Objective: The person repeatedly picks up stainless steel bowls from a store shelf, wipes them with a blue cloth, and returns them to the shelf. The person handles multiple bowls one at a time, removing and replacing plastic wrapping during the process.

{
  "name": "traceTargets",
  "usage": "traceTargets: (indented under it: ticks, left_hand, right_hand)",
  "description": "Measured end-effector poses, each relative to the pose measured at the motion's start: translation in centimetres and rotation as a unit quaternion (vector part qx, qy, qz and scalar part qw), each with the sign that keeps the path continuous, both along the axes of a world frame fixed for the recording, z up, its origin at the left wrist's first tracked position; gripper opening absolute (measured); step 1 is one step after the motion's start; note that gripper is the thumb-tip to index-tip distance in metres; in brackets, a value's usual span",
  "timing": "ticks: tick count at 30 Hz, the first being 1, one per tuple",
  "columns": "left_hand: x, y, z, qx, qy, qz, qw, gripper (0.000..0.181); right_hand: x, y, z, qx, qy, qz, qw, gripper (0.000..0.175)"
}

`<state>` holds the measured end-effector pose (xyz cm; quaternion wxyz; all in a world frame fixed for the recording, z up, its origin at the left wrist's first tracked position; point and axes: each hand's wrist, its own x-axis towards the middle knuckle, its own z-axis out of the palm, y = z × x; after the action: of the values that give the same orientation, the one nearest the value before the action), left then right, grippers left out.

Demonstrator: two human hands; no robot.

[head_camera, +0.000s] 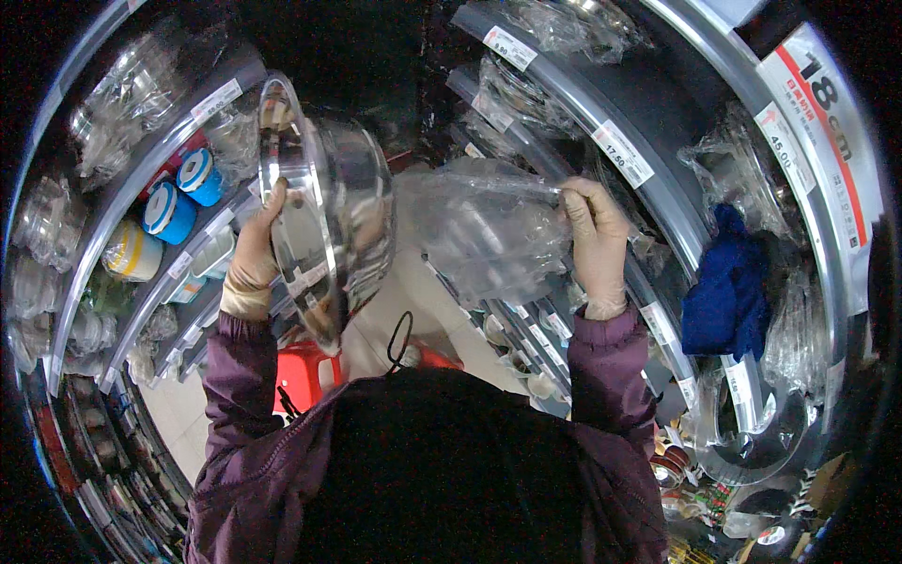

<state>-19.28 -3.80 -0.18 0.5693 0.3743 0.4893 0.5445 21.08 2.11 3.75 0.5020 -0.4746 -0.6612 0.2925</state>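
Note:
My left hand point(255, 257) grips the rim of a shiny stainless steel vessel point(299, 233), a pot or a deep basin. It is tilted on its side, with its wide flat face towards the left and its rounded body point(363, 218) to the right. A small label sticks to the flat face. Pinched between the thumb and fingers of my right hand point(597, 243) is the edge of a clear plastic bag point(486, 233). The bag hangs out to the left, close to the steel body; whether they touch I cannot tell.
Shelves with price tags curve along both sides. Blue lidded containers point(170, 211) and a yellow-banded one point(132, 250) stand on the left. A dark blue cloth point(729, 296) hangs at the right shelf, near bagged wares point(800, 345). A red plastic stool point(306, 374) stands on the floor below.

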Motion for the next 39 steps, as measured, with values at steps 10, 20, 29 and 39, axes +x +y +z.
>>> traceTargets:
  ticks: [10, 20, 29, 39]
  left_hand:
    - [4.3, 4.0, -1.6, 0.083, -0.257, -0.268, 0.925, 0.041]
    - [6.3, 3.7, -3.4, 0.024, -0.213, -0.089, 0.973, 0.044]
    - [7.6, 3.8, -3.4, 0.021, -0.2, -0.034, 0.979, 0.046]
    - [8.9, 3.9, -3.7, 0.008, -0.183, -0.025, 0.983, 0.049]
  right_hand:
    - [-3.9, 5.8, 5.3, 0.025, -0.125, 0.285, 0.95, 0.02]
    - [-3.6, 6.4, 6.1, 0.029, -0.107, 0.137, 0.984, 0.025]
    - [-4.7, -4.2, 3.6, -0.095, -0.05, 0.013, 0.994, 0.045]
    - [-1.2, -0.3, -3.5, -0.002, -0.256, -0.226, 0.94, 0.078]
